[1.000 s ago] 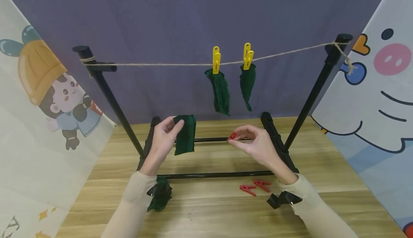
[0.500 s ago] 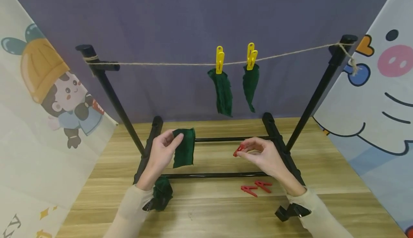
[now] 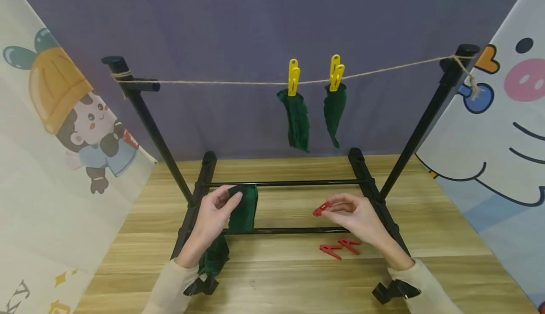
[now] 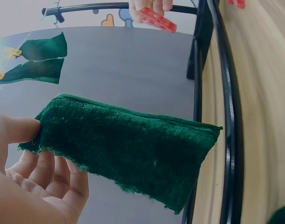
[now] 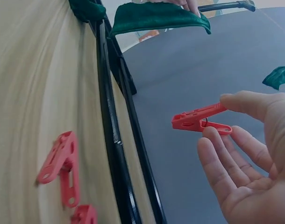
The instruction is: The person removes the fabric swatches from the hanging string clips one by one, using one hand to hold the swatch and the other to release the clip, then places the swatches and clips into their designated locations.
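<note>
Between thumb and fingers my left hand pinches a green cloth by its upper left corner. In the left wrist view that cloth shows a fuzzy face and a folded edge. My right hand pinches a red clothespin by its handle ends; the right wrist view shows the clothespin with its tip pointing away from the palm. Two more green cloths, one left and one right, hang from the string, each under a yellow clothespin.
Two red clothespins, one beside the other, lie on the wooden table. A crumpled green cloth lies near my left wrist. The black frame has uprights at both sides and low crossbars.
Both hands have come down and nearer to me, the left with the green cloth, the right with the red clothespin. The view has shifted slightly. The hanging cloths stay pinned.
</note>
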A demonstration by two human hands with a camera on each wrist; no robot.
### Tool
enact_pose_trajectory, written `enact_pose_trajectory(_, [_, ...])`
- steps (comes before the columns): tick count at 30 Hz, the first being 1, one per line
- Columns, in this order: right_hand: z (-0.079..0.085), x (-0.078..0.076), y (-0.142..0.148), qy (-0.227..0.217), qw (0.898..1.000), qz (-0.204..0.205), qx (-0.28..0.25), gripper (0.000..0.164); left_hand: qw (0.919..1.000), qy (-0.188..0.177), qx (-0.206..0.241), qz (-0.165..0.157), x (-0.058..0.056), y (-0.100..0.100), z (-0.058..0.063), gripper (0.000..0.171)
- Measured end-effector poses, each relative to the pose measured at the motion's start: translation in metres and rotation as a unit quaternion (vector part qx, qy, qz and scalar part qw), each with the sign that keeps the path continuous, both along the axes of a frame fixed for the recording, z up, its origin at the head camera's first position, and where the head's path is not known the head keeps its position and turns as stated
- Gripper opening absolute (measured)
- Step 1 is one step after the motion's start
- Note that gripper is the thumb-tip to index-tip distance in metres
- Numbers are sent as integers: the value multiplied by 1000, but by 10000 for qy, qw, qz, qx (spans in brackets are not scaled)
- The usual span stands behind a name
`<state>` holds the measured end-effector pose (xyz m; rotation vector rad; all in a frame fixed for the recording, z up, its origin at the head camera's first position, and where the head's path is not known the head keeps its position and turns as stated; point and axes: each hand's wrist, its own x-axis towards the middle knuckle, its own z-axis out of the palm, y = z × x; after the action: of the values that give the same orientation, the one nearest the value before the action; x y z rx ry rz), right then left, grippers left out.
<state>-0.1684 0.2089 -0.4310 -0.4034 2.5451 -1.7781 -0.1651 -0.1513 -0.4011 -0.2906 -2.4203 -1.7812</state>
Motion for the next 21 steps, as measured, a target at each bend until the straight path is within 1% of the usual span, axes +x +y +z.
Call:
enact_pose_trajectory(5, [-7, 6, 7, -212, 9996, 182, 17, 32, 9997, -214, -91, -51, 6, -4, -8, 20])
enact_pose_trajectory(9, [-14, 9, 14, -334, 9990, 280, -8, 32, 9990, -389, -158, -133, 11, -8, -14, 26])
enact_pose_trajectory(12, [-21, 11, 18, -446, 9987, 218, 86, 34, 9982, -541, -207, -153, 13, -11, -19, 31])
enact_pose_trajectory(14, [-22, 13, 20, -542, 9982, 162, 193, 34, 9977, -629, -187, -150, 14, -12, -21, 28])
enact_pose_trajectory(19, [-25, 16, 22, -703, 9972, 173, 191, 36, 9968, -757, -31, -254, 17, -13, -29, 24])
enact_pose_trajectory(21, [-29, 17, 23, -708, 9971, 225, 144, 37, 9968, -769, -45, -229, 18, -15, -31, 27])
